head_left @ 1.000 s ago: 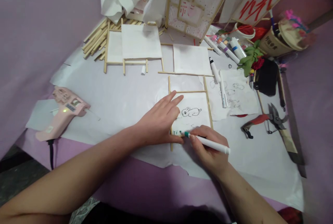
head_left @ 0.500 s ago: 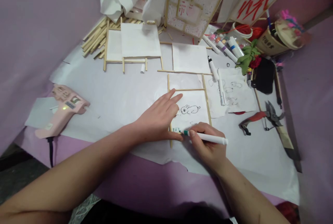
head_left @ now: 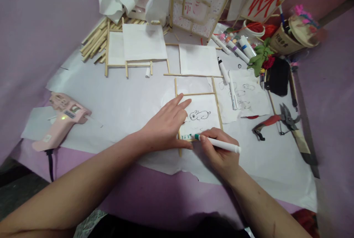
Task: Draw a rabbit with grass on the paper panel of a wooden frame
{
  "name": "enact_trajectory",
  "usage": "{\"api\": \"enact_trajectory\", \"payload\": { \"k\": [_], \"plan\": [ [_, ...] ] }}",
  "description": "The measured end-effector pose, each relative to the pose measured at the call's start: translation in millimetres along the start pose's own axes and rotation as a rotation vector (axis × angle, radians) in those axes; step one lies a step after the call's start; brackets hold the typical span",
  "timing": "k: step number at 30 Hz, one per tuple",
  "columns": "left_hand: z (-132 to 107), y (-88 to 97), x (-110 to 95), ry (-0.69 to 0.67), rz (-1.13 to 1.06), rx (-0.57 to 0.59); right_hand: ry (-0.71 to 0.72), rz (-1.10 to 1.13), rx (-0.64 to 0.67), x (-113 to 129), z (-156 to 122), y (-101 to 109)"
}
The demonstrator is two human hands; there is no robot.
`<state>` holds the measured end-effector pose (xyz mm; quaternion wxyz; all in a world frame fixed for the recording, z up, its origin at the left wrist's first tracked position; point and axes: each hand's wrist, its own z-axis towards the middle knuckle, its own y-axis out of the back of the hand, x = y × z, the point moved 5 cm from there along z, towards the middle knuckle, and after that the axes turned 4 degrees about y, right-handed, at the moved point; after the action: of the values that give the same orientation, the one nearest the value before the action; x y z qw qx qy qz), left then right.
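My right hand [head_left: 221, 149] grips a white marker [head_left: 224, 145] with a green tip, held at a slant. The tip is at the lower part of a white paper panel [head_left: 203, 101] fixed in a thin wooden stick frame [head_left: 218, 109]. Short green strokes [head_left: 186, 136] run along the panel's bottom edge, left of the tip. Above them is a black outline drawing of a rabbit [head_left: 199, 115]. My left hand [head_left: 168, 123] lies with fingers spread over the left side of the frame, covering part of the panel.
A pink glue gun [head_left: 62, 120] lies at the left. Behind are paper-covered frames [head_left: 145, 42], a bundle of sticks [head_left: 95, 41] and a standing lantern [head_left: 196, 6]. To the right are a sketch sheet [head_left: 249, 98], markers [head_left: 232, 90], red-handled pruning shears [head_left: 268, 122] and a paper cup [head_left: 287, 39].
The marker tip has shifted slightly up from the frame's bottom edge, and more of the green strokes shows. My left hand stays on the frame. The whole view has shifted a little.
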<state>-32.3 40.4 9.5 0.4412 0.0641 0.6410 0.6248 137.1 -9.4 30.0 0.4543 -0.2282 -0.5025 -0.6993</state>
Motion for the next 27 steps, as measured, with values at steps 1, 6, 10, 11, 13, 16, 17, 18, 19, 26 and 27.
{"api": "enact_trajectory", "payload": {
  "k": [1, 6, 10, 11, 13, 16, 17, 18, 19, 26, 27],
  "plan": [
    [0.0, 0.2, 0.0, 0.001, -0.004, 0.004, 0.001, -0.001, -0.008, 0.1, 0.3, 0.2],
    [-0.2, 1.1, 0.6, 0.010, -0.023, 0.006, 0.016, -0.027, -0.010, 0.2, 0.6, 0.4],
    [-0.2, 1.2, 0.8, 0.014, -0.026, 0.011, -0.016, -0.005, 0.001, -2.8, -0.8, 0.7],
    [-0.1, 1.2, 0.9, 0.015, -0.026, 0.012, -0.034, 0.005, 0.004, -4.2, -1.1, 0.5],
    [0.1, 0.8, 1.1, 0.016, -0.027, 0.013, -0.061, 0.017, 0.006, -6.5, -1.6, 0.0],
    [0.5, 0.3, 1.1, 0.013, -0.024, 0.010, -0.076, 0.024, 0.010, -8.2, -1.6, -0.9],
    [0.7, 0.2, 1.1, 0.012, -0.022, 0.009, -0.080, 0.025, 0.010, -8.6, -1.6, -1.0],
    [0.8, 0.1, 1.1, 0.012, -0.021, 0.010, -0.084, 0.025, 0.011, -8.8, -1.6, -1.1],
    [0.9, 0.2, 1.1, 0.013, -0.021, 0.010, -0.086, 0.024, 0.009, -9.0, -1.7, -1.0],
    [1.6, 0.9, 0.8, 0.010, -0.012, 0.019, -0.100, 0.037, 0.006, -8.8, -1.6, -1.4],
    [1.6, 1.0, 0.8, 0.009, -0.010, 0.020, -0.096, 0.039, 0.006, -8.3, -1.2, -1.6]
  ]
}}
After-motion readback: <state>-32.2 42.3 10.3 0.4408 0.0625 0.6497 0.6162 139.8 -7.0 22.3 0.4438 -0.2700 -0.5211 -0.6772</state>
